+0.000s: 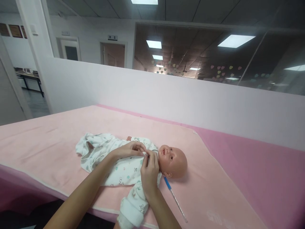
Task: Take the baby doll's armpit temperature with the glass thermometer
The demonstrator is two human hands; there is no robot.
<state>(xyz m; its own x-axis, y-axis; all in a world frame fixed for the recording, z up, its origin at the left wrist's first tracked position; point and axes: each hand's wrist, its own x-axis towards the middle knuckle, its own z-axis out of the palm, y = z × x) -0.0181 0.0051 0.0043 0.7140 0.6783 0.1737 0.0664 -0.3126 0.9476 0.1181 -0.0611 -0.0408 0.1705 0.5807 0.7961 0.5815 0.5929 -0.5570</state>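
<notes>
A baby doll (172, 160) lies on its back on a pink cloth (59, 140), head to the right, dressed in a white patterned romper (102, 149). My left hand (127, 150) rests on the doll's chest with its fingers pinched on the romper's fabric near the collar. My right hand (149, 171) meets it from below, fingers also closed on the fabric at the neckline. A thin thermometer with a blue end (175, 198) lies on the cloth just below the doll's head.
The cloth covers a pink padded table (262, 165) whose near edge runs along the bottom left. A white partition wall (166, 98) stands behind the table, with glass above it. A doorway opens at the far left.
</notes>
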